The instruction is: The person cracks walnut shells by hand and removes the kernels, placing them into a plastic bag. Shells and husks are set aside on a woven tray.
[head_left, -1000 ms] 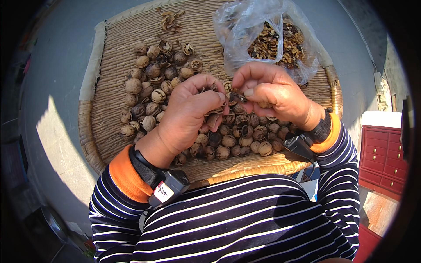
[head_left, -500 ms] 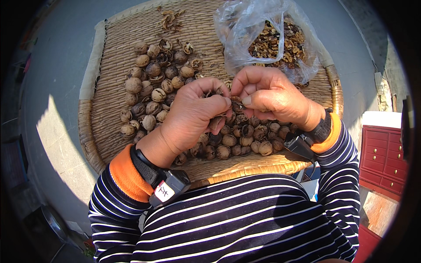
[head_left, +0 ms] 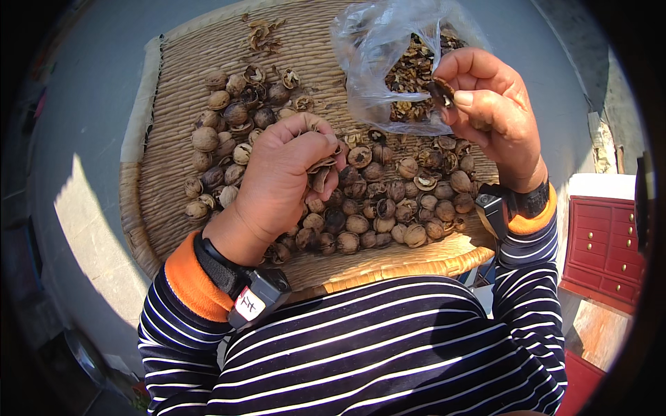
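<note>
My left hand is curled around broken walnut shell pieces, held just above a heap of whole walnuts on a woven straw tray. My right hand is raised to the mouth of a clear plastic bag and pinches a dark piece of walnut between thumb and fingers. The bag lies at the tray's far right and holds shelled walnut kernels.
More whole walnuts and empty shell halves lie at the tray's left and far side. A few shell scraps sit near the far edge. A small red drawer cabinet stands at the right. Grey floor surrounds the tray.
My right hand has lifted away from the left hand, up and right to the bag's opening, carrying a walnut piece. My left hand stayed over the heap with the shells.
</note>
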